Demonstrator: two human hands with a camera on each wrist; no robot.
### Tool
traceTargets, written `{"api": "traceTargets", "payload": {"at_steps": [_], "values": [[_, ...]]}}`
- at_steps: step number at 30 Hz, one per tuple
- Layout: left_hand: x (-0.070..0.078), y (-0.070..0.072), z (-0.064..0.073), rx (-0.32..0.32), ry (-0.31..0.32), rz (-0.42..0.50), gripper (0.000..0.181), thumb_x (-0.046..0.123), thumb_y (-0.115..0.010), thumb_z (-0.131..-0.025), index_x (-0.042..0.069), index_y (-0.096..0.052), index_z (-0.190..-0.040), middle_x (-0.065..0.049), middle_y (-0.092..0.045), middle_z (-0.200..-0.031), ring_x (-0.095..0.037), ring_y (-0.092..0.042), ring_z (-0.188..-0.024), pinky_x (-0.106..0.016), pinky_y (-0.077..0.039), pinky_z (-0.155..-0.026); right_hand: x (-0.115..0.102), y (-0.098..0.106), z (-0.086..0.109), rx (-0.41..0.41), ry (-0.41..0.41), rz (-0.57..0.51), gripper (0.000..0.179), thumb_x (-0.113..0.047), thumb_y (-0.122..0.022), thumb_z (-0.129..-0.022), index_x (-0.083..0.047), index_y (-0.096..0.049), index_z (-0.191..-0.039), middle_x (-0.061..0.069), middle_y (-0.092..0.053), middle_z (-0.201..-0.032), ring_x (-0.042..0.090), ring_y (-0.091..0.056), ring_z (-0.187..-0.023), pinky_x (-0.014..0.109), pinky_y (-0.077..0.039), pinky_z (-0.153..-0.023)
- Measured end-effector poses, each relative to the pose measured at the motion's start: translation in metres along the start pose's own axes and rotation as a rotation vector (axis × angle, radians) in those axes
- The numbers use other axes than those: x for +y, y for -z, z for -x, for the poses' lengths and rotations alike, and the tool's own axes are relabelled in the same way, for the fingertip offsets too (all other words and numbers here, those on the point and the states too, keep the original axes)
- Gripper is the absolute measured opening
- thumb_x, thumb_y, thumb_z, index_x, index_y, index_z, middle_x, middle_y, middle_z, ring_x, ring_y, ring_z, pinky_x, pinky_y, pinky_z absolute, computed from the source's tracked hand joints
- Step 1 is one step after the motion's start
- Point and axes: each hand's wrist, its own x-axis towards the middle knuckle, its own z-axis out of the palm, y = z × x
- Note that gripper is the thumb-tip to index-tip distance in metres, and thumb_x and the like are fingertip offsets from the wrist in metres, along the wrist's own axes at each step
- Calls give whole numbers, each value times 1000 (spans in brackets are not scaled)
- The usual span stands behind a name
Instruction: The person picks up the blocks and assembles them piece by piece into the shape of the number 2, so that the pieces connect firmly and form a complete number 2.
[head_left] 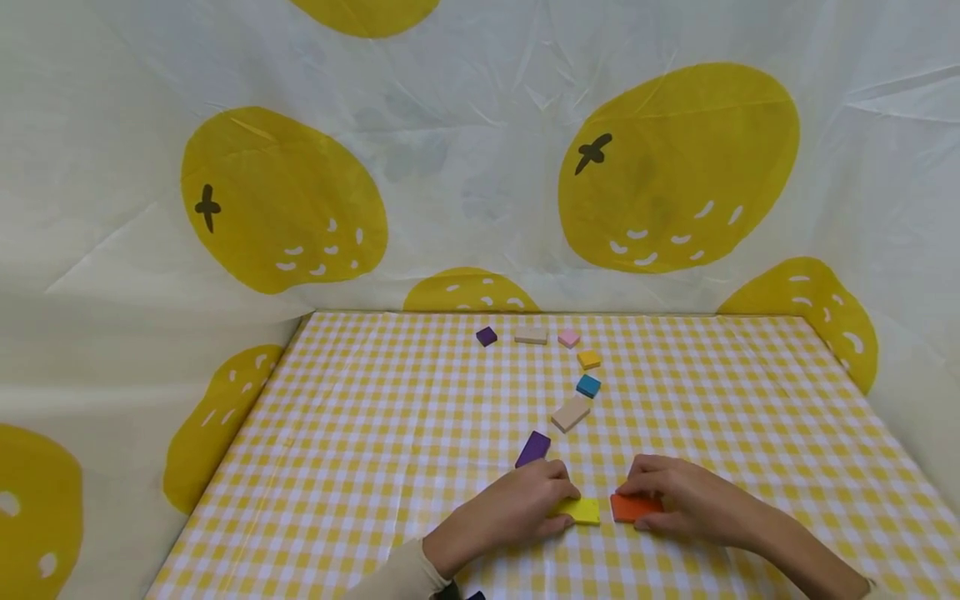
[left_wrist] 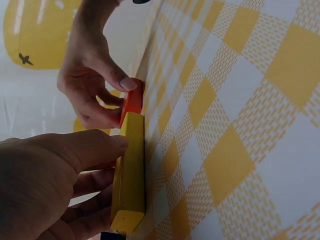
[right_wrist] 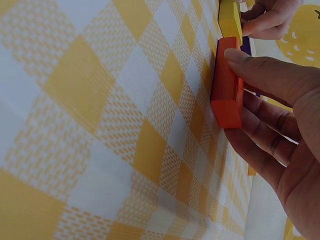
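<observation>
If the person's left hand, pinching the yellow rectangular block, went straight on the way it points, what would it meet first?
Most likely the orange-red rectangular block pinched by the right hand, with the yellow block making contact; the exact alignment is unclear.

Head view: the left hand (head_left: 528, 502) concealed one end of the yellow block (head_left: 587, 511); the right hand (head_left: 678, 500) concealed part of the orange block (head_left: 632, 509). The bottom edge cropped the checked tablecloth (head_left: 750, 417) and a dark object (head_left: 476, 596), too little of which showed to identify. Wrist views: each near hand was cut off at the side, and in the right, the top edge truncated the yellow block.
</observation>
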Motion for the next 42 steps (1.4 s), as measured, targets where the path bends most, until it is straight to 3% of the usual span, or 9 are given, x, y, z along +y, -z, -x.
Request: {"api": "traceTargets", "payload": {"at_steps": [22,33,42], "values": [[-6,-5,-23,74,-2,-55,22,29,-74,-93,14,-75,-109,4,-63,-100,-3,-53,-85,-11,-41,-77,3,0,-14,57,-74,185,27,-23,-83,-85,-20,-75,-111,-14,-59,-107,-2,-54,-89,22,-50,-69],[-8,-4,-30,52,37,-48,21,28,-72,-95,14,-74,-110,3,-64,-105,-6,-57,-91,-14,-45,-82,4,-6,-18,104,-97,221,25,-31,-82,-86,-21,-75,-107,-16,-58,-106,-2,-52,-88,23,-50,-69],[-9,-5,-32,59,56,-37,19,27,-72,-95,14,-74,-108,3,-63,-105,-7,-57,-90,-14,-45,-80,3,-13,-24,157,-83,248,26,-26,-87,-79,-17,-76,-101,-13,-58,-104,-2,-51,-87,23,-50,-69]]}}
